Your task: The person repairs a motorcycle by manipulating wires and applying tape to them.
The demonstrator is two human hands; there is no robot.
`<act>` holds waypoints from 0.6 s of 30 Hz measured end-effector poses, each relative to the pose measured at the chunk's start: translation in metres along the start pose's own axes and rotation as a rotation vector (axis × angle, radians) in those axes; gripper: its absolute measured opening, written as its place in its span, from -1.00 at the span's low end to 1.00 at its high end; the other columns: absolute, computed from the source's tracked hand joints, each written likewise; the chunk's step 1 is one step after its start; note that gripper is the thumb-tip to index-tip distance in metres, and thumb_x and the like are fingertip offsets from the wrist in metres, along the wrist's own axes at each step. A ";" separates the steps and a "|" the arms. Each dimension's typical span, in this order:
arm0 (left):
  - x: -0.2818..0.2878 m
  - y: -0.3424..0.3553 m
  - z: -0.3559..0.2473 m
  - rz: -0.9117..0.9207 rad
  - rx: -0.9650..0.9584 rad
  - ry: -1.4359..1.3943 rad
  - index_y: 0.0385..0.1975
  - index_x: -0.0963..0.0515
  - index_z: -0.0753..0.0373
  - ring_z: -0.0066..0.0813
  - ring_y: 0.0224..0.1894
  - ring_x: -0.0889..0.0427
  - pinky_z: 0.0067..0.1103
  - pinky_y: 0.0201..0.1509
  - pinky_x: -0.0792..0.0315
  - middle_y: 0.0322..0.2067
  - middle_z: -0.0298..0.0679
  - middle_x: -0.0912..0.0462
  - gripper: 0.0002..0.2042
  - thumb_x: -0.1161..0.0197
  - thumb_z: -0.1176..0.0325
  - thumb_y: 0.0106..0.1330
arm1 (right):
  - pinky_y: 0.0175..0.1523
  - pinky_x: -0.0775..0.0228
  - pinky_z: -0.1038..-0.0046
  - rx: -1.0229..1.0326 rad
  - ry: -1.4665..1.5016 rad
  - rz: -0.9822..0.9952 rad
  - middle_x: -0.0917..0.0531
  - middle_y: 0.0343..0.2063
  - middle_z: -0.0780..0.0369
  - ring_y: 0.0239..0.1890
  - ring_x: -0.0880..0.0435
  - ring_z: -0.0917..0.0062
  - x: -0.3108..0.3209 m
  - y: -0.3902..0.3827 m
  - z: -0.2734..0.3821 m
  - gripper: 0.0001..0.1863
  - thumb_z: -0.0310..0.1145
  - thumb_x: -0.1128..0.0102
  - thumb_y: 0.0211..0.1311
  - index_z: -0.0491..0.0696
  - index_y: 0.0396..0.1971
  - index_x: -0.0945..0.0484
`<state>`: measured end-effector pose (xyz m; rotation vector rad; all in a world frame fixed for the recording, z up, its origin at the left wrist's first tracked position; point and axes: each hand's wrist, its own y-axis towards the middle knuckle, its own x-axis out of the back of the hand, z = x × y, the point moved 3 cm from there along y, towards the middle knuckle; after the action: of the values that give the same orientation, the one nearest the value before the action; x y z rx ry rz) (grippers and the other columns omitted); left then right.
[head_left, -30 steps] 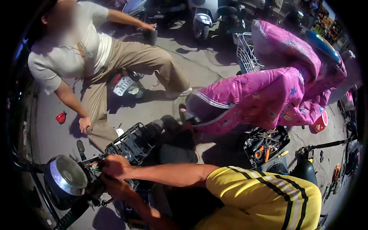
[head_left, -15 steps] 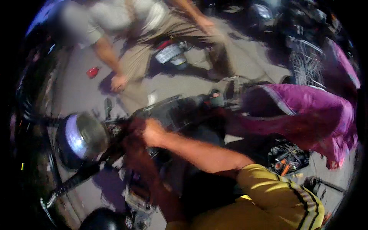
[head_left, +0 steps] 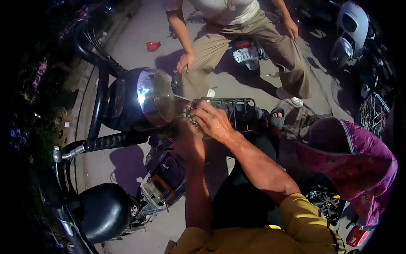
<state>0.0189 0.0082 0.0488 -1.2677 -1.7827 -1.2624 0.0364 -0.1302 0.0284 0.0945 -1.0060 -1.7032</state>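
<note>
My right hand (head_left: 213, 121) is closed, its fingertips pinched together over a cluster of wires and small parts (head_left: 185, 111) behind a rounded black housing with a shiny rim (head_left: 141, 99). A thin, light-coloured rod (head_left: 182, 98) sticks out just beyond these fingertips; whether they grip it is unclear. Just below, my left hand (head_left: 187, 136) lies in shadow, curled against the same parts. The right hand covers some of its fingers, and what they hold is hidden. A black wire rack (head_left: 241, 106) stands just right of my hands.
Black tubular bars (head_left: 97, 106) frame the left side. A black saddle (head_left: 101, 211) is at lower left. Opposite stands a person in beige trousers (head_left: 279, 55), hands near the knees. Right are purple quilted fabric (head_left: 347, 156), a tool tray (head_left: 325, 205) and a parked scooter (head_left: 353, 29).
My view has shifted, so the housing and the other person appear farther right. The earlier blur has cleared, and my right hand's fingers and the wires now show. Both hands stay beside the housing.
</note>
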 end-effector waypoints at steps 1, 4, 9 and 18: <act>-0.001 -0.001 0.000 -0.030 -0.035 -0.010 0.08 -0.61 0.07 0.27 -0.14 -0.79 0.02 -0.07 -0.63 -0.17 0.05 -0.82 -0.79 -0.15 0.19 0.64 | -0.17 -0.66 0.11 0.005 -0.016 0.016 -0.60 -0.12 0.23 -0.18 -0.79 0.16 0.000 -0.001 0.000 -0.82 -0.40 -0.42 0.32 0.04 -0.10 -0.70; 0.000 -0.002 -0.001 -0.061 -0.113 -0.036 0.07 -0.61 0.08 0.25 -0.16 -0.80 -0.01 -0.09 -0.64 -0.18 0.07 -0.82 -0.80 -0.16 0.21 0.63 | -0.17 -0.66 0.10 0.050 -0.021 0.011 -0.59 -0.12 0.23 -0.20 -0.79 0.15 -0.001 -0.002 0.001 -0.83 -0.38 -0.41 0.33 0.03 -0.11 -0.70; 0.002 -0.001 0.000 -0.111 -0.141 -0.069 0.08 -0.61 0.13 0.21 -0.16 -0.82 -0.05 -0.13 -0.65 -0.20 0.04 -0.83 -0.79 -0.20 0.23 0.61 | -0.18 -0.65 0.09 0.094 -0.060 0.047 -0.59 -0.13 0.21 -0.21 -0.79 0.14 -0.006 0.001 -0.003 -0.85 -0.37 -0.39 0.31 0.00 -0.15 -0.68; -0.010 -0.003 0.010 -0.090 -0.087 -0.105 0.08 -0.63 0.07 0.18 -0.17 -0.82 -0.08 -0.14 -0.67 -0.21 0.00 -0.84 -0.80 -0.28 0.23 0.57 | -0.28 -0.64 0.16 0.215 -0.171 0.061 -0.53 -0.20 0.22 -0.29 -0.73 0.23 -0.007 0.009 -0.005 -0.84 -0.33 -0.42 0.32 0.04 -0.22 -0.60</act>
<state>0.0204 0.0135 0.0352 -1.3368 -1.8954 -1.3589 0.0485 -0.1276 0.0282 0.0581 -1.3051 -1.5631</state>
